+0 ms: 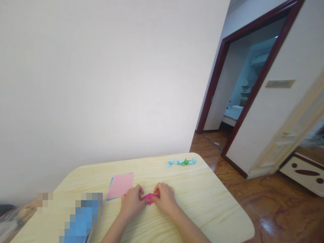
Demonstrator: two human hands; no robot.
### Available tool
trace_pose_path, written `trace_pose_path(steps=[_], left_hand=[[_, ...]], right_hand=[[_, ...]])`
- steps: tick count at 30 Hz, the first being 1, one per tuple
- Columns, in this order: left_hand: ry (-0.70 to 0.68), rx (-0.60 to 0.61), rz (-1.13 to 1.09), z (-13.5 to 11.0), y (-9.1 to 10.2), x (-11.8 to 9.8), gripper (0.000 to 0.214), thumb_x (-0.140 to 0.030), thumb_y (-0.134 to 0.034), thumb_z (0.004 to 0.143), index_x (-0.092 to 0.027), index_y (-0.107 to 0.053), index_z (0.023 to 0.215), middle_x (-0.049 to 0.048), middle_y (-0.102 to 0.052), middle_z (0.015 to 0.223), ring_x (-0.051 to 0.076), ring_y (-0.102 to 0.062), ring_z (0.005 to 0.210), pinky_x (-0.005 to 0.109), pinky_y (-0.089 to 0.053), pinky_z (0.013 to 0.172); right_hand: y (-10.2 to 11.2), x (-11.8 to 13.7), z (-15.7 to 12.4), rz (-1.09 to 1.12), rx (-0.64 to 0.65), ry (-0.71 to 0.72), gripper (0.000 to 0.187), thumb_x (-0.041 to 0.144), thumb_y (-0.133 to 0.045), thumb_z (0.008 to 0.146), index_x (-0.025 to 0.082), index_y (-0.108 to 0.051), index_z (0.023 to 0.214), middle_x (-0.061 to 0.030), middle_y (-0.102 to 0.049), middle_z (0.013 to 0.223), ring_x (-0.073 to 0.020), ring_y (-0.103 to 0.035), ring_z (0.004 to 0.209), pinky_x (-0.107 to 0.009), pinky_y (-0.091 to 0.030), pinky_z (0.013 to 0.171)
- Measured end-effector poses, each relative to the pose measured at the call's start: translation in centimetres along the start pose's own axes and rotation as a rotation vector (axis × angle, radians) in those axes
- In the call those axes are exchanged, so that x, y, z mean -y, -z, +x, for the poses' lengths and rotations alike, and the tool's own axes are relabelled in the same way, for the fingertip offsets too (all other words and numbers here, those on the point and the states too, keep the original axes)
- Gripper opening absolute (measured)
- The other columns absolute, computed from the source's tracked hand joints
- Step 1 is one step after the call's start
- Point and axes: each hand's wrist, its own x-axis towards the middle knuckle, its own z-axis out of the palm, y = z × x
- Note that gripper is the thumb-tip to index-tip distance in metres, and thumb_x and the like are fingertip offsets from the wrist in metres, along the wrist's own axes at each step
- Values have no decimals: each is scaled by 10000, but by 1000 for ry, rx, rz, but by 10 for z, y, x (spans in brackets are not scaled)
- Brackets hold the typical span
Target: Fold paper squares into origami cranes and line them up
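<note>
A small piece of folded magenta origami paper (150,196) is held between my two hands, just over the wooden table. My left hand (133,199) pinches its left end with thumb and fingers. On the other side, my right hand (164,197) grips the right end the same way. The fingers cover both ends of the paper, so only its middle shows. Beside my left hand lies a stack of square sheets, pink paper (120,185) on top with a blue edge showing beneath. Beyond my right hand sit several folded paper cranes, light blue ones (170,163) and a green one (185,162).
The pale wood table (215,209) has rounded corners and stands against a white wall (113,84). A pixelated patch with blue in it (82,219) covers the table's left front. To the right are a wooden floor (235,182) and an open doorway with a dark red frame (215,84).
</note>
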Motion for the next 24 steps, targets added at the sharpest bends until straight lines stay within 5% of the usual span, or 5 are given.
trace_pose_path(steps=[7, 11, 17, 21, 24], left_hand=[[-84, -78, 24, -16, 3, -10, 73, -276, -564, 704, -222, -609, 724, 0, -639, 766, 196, -553, 821, 290, -292, 692], [-246, -109, 47, -28, 3, -17, 175, -209, -496, 777, -258, -661, 744, 5, -661, 832, 194, -538, 870, 327, -282, 777], [-404, -112, 78, -40, -3, -14, 236, -215, -485, 804, -295, -643, 961, 8, -676, 1034, 217, -545, 983, 447, -238, 920], [-427, -92, 56, -41, -8, -8, 251, -319, -487, 815, -291, -615, 1029, 36, -659, 1090, 242, -538, 1034, 518, -221, 953], [-449, -51, 45, -37, -11, -4, 265, -304, -478, 820, -324, -599, 1055, 23, -645, 1125, 261, -515, 1087, 565, -205, 965]], right_hand=[[20, 2, -12, -36, 70, 136, 129, 191, -583, 737, 252, -624, 843, 1, -616, 830, -176, -529, 835, -270, -309, 719], [25, 5, -32, -163, 55, 202, 142, 232, -513, 806, 250, -643, 862, -36, -593, 838, -201, -503, 843, -307, -307, 739], [23, 0, -55, -158, 98, 179, 181, 203, -478, 832, 249, -652, 842, -29, -593, 822, -182, -517, 828, -282, -329, 747], [30, -11, -44, -83, 116, 249, 166, 179, -512, 811, 232, -662, 763, -14, -595, 784, -159, -521, 812, -244, -348, 738], [36, -19, -25, -61, 96, 309, 200, 126, -553, 768, 253, -650, 890, -7, -608, 868, -163, -511, 872, -243, -354, 772]])
